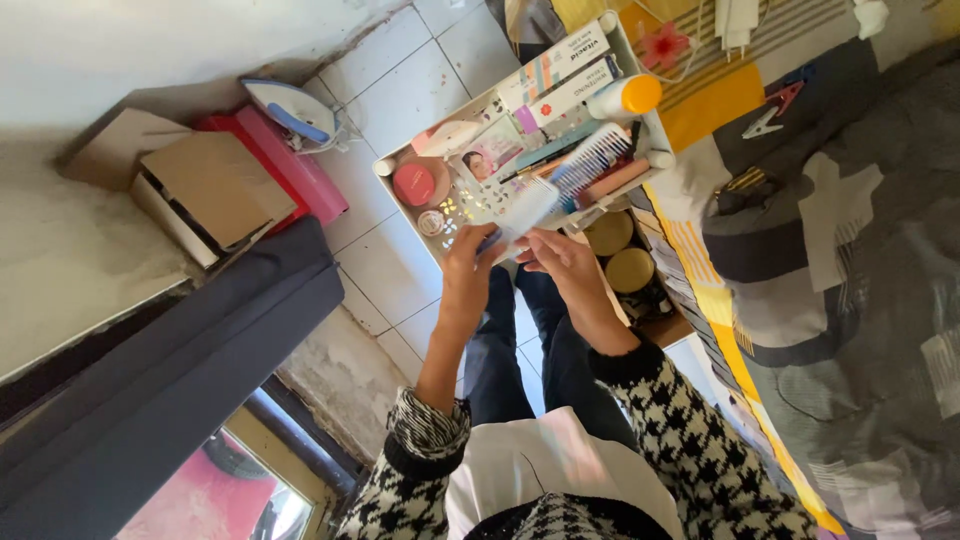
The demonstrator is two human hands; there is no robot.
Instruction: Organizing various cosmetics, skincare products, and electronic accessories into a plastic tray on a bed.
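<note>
Starting at the left edge: brown cardboard boxes (190, 185), flat and matte, resting on a red-pink case (290, 160). Behind them a white iron (290, 108) with a blue handle, smooth plastic, on white floor tiles (395, 95). Below, a dark grey cushion (170, 370), soft cloth, running slantwise.

Moving to the middle: a white tray (385, 172), shallow and rectangular, packed full. Inside, a round red compact (413, 184), a small round tin (431, 222), long printed cartons (560, 72) along the far rim, a white bottle (622, 98) with an orange cap, and a ribbed comb (590, 160) lying slantwise over the clutter.

At the tray's near edge, left hand (470, 262) curled around one end of a pale flat packet (525, 212), fingers closed on it. Right hand (562, 262) just beside, fingers narrowly bent, pinching the packet's near corner. Packet held above the tray's near rim, touching both hands. Houndstooth knit sleeves (700, 440), black and white, below.

Right of the hands: two round tan lids (620, 250), smooth, in a box under the tray. Further right, a patchwork quilt (850, 260), grey and yellow, rumpled.
</note>
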